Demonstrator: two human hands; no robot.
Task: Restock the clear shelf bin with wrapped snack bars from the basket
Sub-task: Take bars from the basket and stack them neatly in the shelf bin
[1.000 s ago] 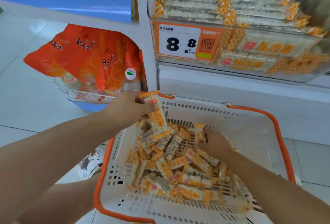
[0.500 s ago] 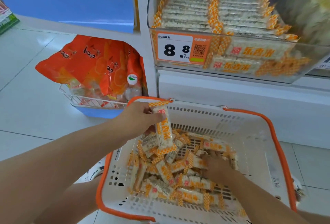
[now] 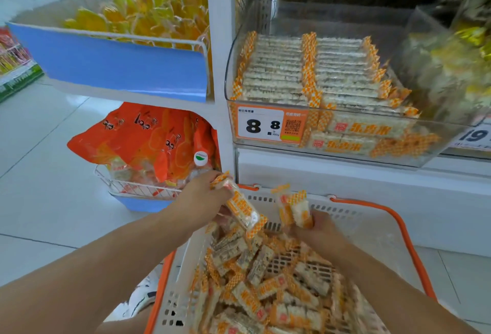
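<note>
A white basket with an orange rim (image 3: 398, 216) sits on the floor below the shelf, holding several orange-and-white wrapped snack bars (image 3: 265, 285). My left hand (image 3: 202, 198) grips one bar (image 3: 243, 207) above the basket's far left corner. My right hand (image 3: 318, 230) holds two bars (image 3: 295, 207) upright, just above the pile. The clear shelf bin (image 3: 430, 142) stands above and behind, filled with neat rows of the same bars and carrying an orange "8.8" price tag (image 3: 268, 126).
Orange snack bags (image 3: 148, 142) fill a wire basket at lower left. A blue-fronted wire bin of yellow packets (image 3: 127, 65) hangs above it. A white shelf upright (image 3: 220, 67) separates them from the clear bin. A shoe (image 3: 143, 296) shows beside the basket.
My right hand has come up out of the pile gripping two bars. My left hand keeps its bar and sits slightly lower. The view has tilted upward to show more of the shelves.
</note>
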